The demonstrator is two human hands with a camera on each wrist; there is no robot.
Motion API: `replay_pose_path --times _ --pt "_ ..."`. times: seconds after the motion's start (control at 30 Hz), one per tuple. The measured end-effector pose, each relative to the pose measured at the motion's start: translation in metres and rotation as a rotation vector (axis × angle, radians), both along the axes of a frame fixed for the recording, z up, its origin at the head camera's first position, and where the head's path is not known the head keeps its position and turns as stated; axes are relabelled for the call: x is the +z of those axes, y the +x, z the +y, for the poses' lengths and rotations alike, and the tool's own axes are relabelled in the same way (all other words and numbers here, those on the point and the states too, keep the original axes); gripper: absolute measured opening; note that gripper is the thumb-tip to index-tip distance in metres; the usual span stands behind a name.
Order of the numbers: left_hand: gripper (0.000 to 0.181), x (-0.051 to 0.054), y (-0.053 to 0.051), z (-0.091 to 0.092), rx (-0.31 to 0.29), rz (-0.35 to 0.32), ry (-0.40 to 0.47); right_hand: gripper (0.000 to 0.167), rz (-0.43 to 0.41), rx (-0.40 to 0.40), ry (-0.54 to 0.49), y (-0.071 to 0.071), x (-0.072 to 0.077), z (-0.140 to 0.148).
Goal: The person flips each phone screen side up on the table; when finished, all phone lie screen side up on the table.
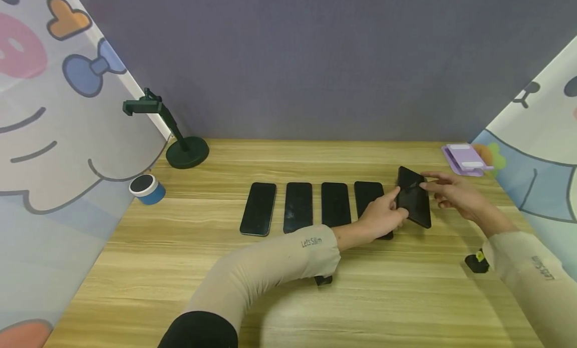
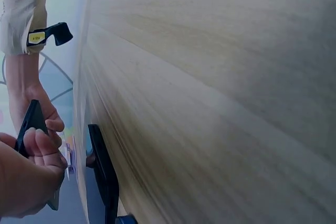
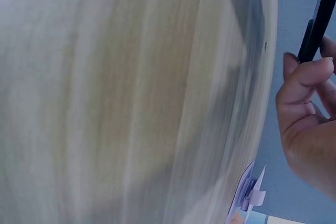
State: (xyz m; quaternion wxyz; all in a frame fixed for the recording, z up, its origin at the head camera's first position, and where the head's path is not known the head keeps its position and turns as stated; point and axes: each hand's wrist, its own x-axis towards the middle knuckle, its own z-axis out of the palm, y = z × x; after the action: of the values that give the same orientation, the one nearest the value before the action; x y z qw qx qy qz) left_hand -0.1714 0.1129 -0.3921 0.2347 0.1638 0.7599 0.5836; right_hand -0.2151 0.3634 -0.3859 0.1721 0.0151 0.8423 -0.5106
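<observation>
A dark smartphone (image 1: 416, 208) is held tilted above the right part of the table. My left hand (image 1: 380, 218) grips it by its left edge, thumb and fingers apart along that side. At the opposite edge, my right hand (image 1: 457, 195) pinches the phone between thumb and fingers, as the right wrist view also shows. In the left wrist view the phone (image 2: 32, 119) stands on edge between both hands. To its left, several black-screened phones lie in a row, among them the leftmost phone (image 1: 258, 209) and one phone (image 1: 368, 193) partly hidden by my left hand.
A dark green stand (image 1: 187, 151) with a bent arm stands at the back left. Near the left edge sits a blue and white round container (image 1: 148, 189) with a dark top. A folded purple stand (image 1: 466, 160) lies at the back right. A grey partition (image 1: 288, 62) borders the table's back.
</observation>
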Motion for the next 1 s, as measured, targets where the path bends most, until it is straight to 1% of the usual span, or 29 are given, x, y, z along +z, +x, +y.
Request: replay_pose_path --times 0.13,0.23,0.37,0.47,0.57,0.73,0.9,1.0 --pt "0.074 0.000 0.001 0.002 -0.029 -0.038 -0.039 0.047 0.015 -0.020 -0.042 0.003 0.000 0.001" --pt "0.075 -0.002 0.003 0.003 -0.039 -0.068 -0.040 0.046 0.014 -0.022 -0.044 0.003 0.001 0.001" --pt "0.075 -0.002 0.003 0.004 -0.042 -0.106 -0.036 0.050 -0.011 -0.006 -0.002 0.001 0.000 0.002" --pt "0.075 -0.001 0.003 0.006 -0.028 -0.128 -0.060 0.052 -0.051 0.023 0.030 -0.001 -0.001 0.002" --pt "0.075 0.000 0.001 0.007 -0.017 -0.155 -0.097 0.058 -0.091 0.056 0.035 -0.003 -0.003 0.001" --pt "0.074 -0.001 -0.003 0.009 -0.034 -0.165 -0.173 0.068 -0.131 0.082 0.046 -0.006 -0.003 -0.002" --pt "0.074 -0.003 -0.005 0.011 -0.064 -0.153 -0.224 0.070 -0.136 0.099 0.090 -0.008 -0.002 -0.003" --pt "0.077 -0.003 -0.004 0.012 -0.068 -0.163 -0.253 0.069 -0.132 0.107 0.110 -0.009 -0.001 -0.003"
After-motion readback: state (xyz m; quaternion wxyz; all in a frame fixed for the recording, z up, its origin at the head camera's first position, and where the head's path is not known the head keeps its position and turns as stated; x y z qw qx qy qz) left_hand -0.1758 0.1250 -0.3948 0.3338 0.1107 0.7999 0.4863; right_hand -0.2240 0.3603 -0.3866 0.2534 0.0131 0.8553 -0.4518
